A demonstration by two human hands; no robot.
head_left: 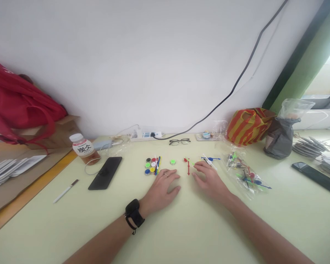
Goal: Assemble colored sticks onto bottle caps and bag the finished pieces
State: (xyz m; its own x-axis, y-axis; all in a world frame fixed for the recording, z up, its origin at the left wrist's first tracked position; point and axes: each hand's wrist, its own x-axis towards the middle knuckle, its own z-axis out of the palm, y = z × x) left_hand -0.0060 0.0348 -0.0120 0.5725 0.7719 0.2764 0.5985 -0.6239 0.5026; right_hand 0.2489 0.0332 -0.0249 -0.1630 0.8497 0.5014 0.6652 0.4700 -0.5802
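**Small parts grouped at left, more loose and bagged at right**

I have a tidy cluster of small round pieces (pixel 153 165) left of centre on the worktop (pixel 165 234), in several colours, with a bundle of slim coloured sticks (pixel 158 165) along its right side. I judge that grouping to be the part already done. A lone green disc (pixel 172 162) sits apart from it, beyond my left hand (pixel 161 189), which is palm down with fingers loosely spread, thumb apart and nothing visible in it.

My right hand (pixel 209 179) has its thumb and forefinger near a small green piece (pixel 191 161); I cannot tell whether they grip it. A red arrow-shaped piece (pixel 188 168) lies between my two hands. Just past the right hand, a blue arrow-ended piece (pixel 215 158) and a white piece (pixel 210 162) lie loose and ungrouped. Farther right, a clear bag (pixel 250 192) contains more coloured parts, so I take a fair share as untouched; I cannot count them.
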